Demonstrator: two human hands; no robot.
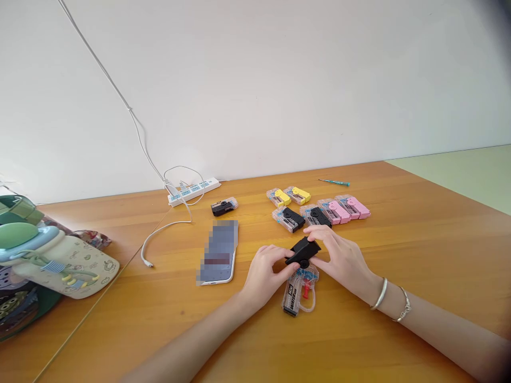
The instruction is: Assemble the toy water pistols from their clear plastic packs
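A clear mini water gun (292, 298) with a red trigger (306, 290) is in front of me, its printed grip pointing toward me. Its black plastic part (306, 248) is at the upper end, between my hands. My left hand (265, 271) pinches the left end of this black part between thumb and fingers. On the other side, my right hand (339, 258) grips its right end, index finger on top and thumb below. Whether the black part is joined to the clear body, I cannot tell, as fingers cover some of it.
Folded water guns in yellow (298, 195), black (288, 219) and pink (353, 207) lie beyond my hands. A separate black one (224, 206) sits near a power strip (195, 190). A phone (219, 252), cable (167, 229), screwdriver (334, 182) and bottle (75, 263) are also around.
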